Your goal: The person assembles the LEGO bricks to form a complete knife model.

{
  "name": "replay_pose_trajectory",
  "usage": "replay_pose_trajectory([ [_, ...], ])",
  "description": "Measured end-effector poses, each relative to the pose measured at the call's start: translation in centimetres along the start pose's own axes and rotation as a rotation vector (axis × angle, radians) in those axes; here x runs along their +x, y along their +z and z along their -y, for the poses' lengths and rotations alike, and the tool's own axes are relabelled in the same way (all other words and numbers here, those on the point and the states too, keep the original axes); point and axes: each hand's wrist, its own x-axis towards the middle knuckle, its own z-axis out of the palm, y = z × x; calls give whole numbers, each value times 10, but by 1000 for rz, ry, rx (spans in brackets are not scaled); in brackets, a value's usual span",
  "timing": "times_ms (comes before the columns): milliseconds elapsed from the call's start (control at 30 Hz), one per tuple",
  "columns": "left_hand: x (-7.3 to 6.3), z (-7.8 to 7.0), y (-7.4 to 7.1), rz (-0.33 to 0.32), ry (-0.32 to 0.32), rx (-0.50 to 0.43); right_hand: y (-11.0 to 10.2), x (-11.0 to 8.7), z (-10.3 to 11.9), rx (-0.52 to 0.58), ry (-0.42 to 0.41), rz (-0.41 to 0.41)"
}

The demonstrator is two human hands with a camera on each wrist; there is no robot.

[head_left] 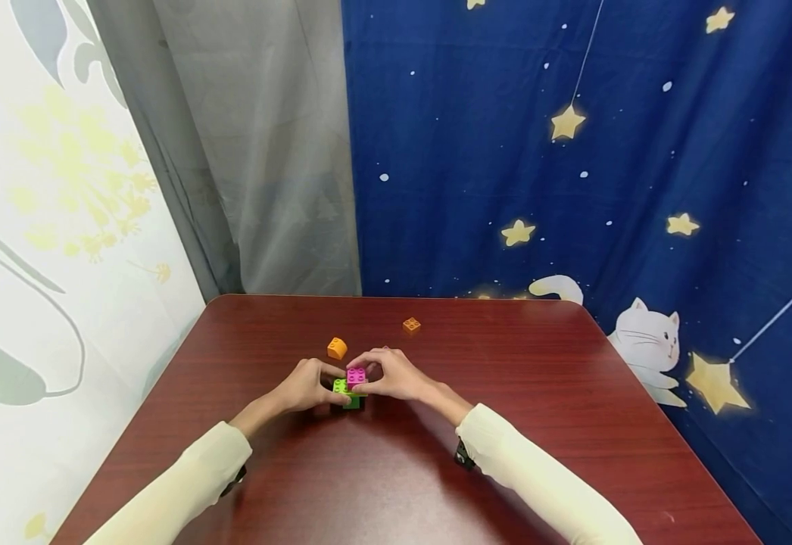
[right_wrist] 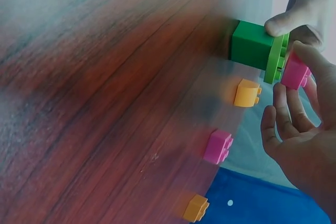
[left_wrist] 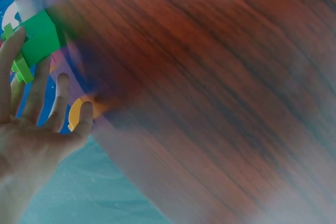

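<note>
My left hand [head_left: 306,386] pinches a small stack between thumb and fingers. A dark green block [right_wrist: 251,44] forms its base, and a flat light green plate [right_wrist: 275,59] lies on top of that. With thumb and fingertips, my right hand [head_left: 397,375] holds a pink brick [right_wrist: 295,73] right at the plate's studs, over the right part of the plate in the head view. In the left wrist view, the left hand [left_wrist: 37,140] reaches around the green block [left_wrist: 41,36], its last fingers spread.
Behind the hands lie a curved orange brick [head_left: 337,348] and, farther back on the right, a square orange brick [head_left: 412,325]. Another pink brick [right_wrist: 218,146] stands between them in the right wrist view. All sit on the dark red wooden table [head_left: 519,393], with curtains beyond.
</note>
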Motion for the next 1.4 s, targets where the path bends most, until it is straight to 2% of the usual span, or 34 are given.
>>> replay_pose_trajectory([
  [467, 1, 1, 0, 12, 35, 12, 8, 5, 3, -73, 21, 12],
  [733, 1, -1, 0, 19, 34, -6, 11, 7, 2, 29, 28, 22],
  [967, 3, -1, 0, 18, 9, 15, 10, 8, 1, 48, 18, 22],
  [1267, 3, 0, 0, 27, 23, 14, 9, 7, 3, -63, 29, 36],
  [1400, 2, 0, 0, 23, 23, 19, 11, 7, 1, -50, 33, 30],
])
